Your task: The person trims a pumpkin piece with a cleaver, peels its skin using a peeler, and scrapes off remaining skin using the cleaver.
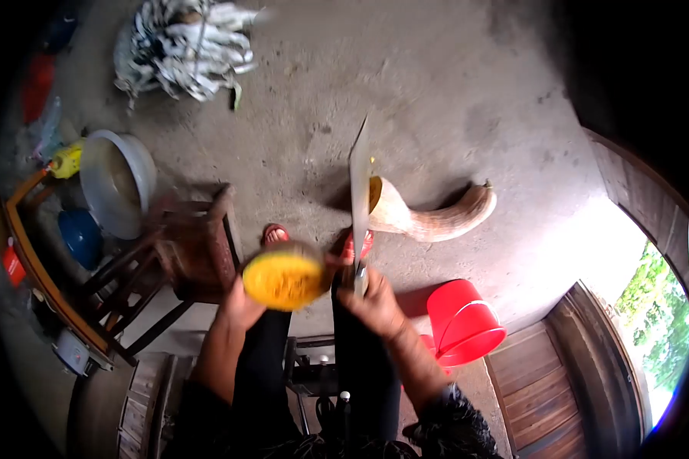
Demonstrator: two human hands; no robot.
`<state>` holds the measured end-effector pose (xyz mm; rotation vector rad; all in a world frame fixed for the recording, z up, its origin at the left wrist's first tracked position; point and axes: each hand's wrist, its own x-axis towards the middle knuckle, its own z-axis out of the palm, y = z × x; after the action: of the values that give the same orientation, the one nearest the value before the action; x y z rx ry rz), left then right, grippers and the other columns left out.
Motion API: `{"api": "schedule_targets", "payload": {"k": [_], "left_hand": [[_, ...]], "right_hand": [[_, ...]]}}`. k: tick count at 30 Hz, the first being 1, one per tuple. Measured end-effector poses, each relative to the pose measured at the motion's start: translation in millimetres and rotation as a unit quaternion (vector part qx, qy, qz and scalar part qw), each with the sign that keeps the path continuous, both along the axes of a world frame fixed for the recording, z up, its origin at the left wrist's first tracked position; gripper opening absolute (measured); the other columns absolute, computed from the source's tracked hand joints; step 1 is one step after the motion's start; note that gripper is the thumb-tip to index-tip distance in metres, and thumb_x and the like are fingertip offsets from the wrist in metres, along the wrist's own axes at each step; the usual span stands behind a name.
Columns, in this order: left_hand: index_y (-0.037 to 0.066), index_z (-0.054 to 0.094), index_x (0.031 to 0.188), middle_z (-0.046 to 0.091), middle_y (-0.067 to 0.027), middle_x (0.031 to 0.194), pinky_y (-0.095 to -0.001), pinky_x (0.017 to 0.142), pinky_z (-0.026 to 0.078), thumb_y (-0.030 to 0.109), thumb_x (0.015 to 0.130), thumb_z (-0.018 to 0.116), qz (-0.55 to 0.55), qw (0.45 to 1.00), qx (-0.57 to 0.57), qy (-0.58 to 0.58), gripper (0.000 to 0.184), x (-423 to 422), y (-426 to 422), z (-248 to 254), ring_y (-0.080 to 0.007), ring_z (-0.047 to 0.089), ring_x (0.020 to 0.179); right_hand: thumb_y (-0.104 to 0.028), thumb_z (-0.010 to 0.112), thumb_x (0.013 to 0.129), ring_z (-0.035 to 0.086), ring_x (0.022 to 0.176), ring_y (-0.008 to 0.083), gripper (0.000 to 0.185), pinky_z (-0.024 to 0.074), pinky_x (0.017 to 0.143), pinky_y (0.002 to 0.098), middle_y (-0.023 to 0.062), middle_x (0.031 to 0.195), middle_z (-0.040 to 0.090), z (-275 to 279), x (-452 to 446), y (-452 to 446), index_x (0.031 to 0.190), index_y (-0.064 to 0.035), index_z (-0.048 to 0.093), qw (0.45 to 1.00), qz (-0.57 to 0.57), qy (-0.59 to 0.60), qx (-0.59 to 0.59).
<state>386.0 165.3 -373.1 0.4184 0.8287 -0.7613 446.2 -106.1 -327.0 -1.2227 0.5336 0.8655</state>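
Cut pumpkin piece [284, 281], apparently in left hand [243, 304]

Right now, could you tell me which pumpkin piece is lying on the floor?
The long, curved piece; the other piece, its broad yellow face showing, is in the left hand.

Dim room, glare from right-hand doorway, soft shadows, motion blur, curved dark edges.

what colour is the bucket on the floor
The bucket is bright red; it shows in the head view, the only one here.
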Motion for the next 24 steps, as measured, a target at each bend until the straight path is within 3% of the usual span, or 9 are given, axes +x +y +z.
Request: {"api": "schedule_targets", "payload": {"k": [4,6,9,12,14,16,19,22,24], "left_hand": [[0.008,0.033,0.14,0.038,-0.0078,0.143,-0.0418,0.11,0.025,0.059,0.091,0.033,0.0,0.998,0.008,0.068,0.071,-58,8,126,-0.0236,0.035,0.132],[0.011,0.033,0.141,0.039,-0.0069,0.142,-0.0429,0.109,0.026,0.066,0.085,0.039,-0.014,0.997,-0.014,0.072,0.079,-53,-3,185,-0.024,0.035,0.132],[0.016,0.035,0.14,0.041,-0.007,0.141,-0.0508,0.105,0.03,0.071,0.08,0.041,0.018,0.989,-0.104,0.099,0.082,-10,-26,267,-0.0265,0.038,0.129],[0.016,0.031,0.143,0.031,-0.0097,0.147,-0.0559,0.104,0.026,0.077,0.076,0.04,-0.061,0.99,-0.096,0.086,0.091,24,-27,312,-0.0299,0.032,0.133],[0.011,0.048,0.13,0.052,-0.0109,0.128,-0.0467,0.091,0.042,0.067,0.08,0.046,0.015,0.987,-0.159,0.005,0.075,44,-29,330,-0.0266,0.052,0.114],[0.011,0.048,0.129,0.055,-0.0109,0.125,-0.0472,0.089,0.044,0.071,0.078,0.045,-0.006,0.988,-0.119,-0.096,0.079,83,-30,350,-0.0291,0.054,0.11],[0.011,0.048,0.13,0.055,-0.0115,0.125,-0.0478,0.09,0.044,0.07,0.077,0.047,0.019,0.974,-0.122,-0.19,0.079,162,-20,376,-0.0296,0.054,0.111],[0.011,0.048,0.13,0.055,-0.012,0.126,-0.0483,0.092,0.043,0.069,0.077,0.049,0.047,0.955,-0.139,-0.258,0.079,236,5,402,-0.0301,0.053,0.112],[0.011,0.048,0.13,0.055,-0.0124,0.126,-0.0487,0.093,0.043,0.068,0.077,0.05,0.073,0.941,-0.141,-0.299,0.078,283,23,415,-0.0304,0.053,0.113]], "right_hand": [[0.004,0.055,0.08,0.049,0.105,0.0084,0.042,0.038,0.092,0.0233,0.0041,0.124,0.054,109,-40,-4,0.121,-0.0011,0.049,0.991,-0.035,0.024,0.124],[0.0,0.06,0.081,0.049,0.097,0.0093,0.015,0.0412,0.085,0.0262,0.0124,0.124,0.056,157,-45,-2,0.091,-0.0058,0.05,0.989,-0.072,0.046,0.118],[-0.002,0.06,0.083,0.05,0.102,0.0112,0.014,0.0404,0.09,0.0285,0.01,0.12,0.058,219,-35,-16,0.093,-0.0054,0.052,0.99,-0.044,0.061,0.123],[-0.005,0.06,0.083,0.05,0.069,0.0035,0.015,0.0413,0.062,0.0201,-0.0001,0.105,0.063,299,18,-22,0.096,-0.0093,0.055,0.998,0.001,-0.008,0.055],[-0.007,0.061,0.083,0.042,0.055,0.0024,0.014,0.0339,0.046,0.0183,0.0091,0.115,0.062,327,48,-22,0.092,-0.0115,0.053,0.996,-0.01,-0.039,0.073],[0.001,0.056,0.08,0.057,0.072,0.0085,0.032,0.0458,0.059,0.0232,0.0074,0.112,0.062,341,82,-28,0.111,-0.0035,0.053,0.994,0.0,-0.048,0.094],[0.001,0.054,0.078,0.043,0.05,0.0039,0.018,0.0323,0.039,0.0202,0.011,0.114,0.062,397,161,-2,0.089,-0.0097,0.046,0.991,-0.011,-0.096,0.096],[-0.002,0.057,0.079,0.043,0.051,0.0033,0.019,0.0318,0.04,0.0195,0.0112,0.114,0.062,437,224,27,0.091,-0.0109,0.045,0.984,0.013,-0.167,0.055],[-0.044,0.062,0.086,0.043,0.047,0.0035,0.039,0.0467,0.074,0.0263,0.0094,0.092,0.067,466,270,51,0.09,-0.0052,0.057,0.968,0.047,-0.247,0.018]]}}
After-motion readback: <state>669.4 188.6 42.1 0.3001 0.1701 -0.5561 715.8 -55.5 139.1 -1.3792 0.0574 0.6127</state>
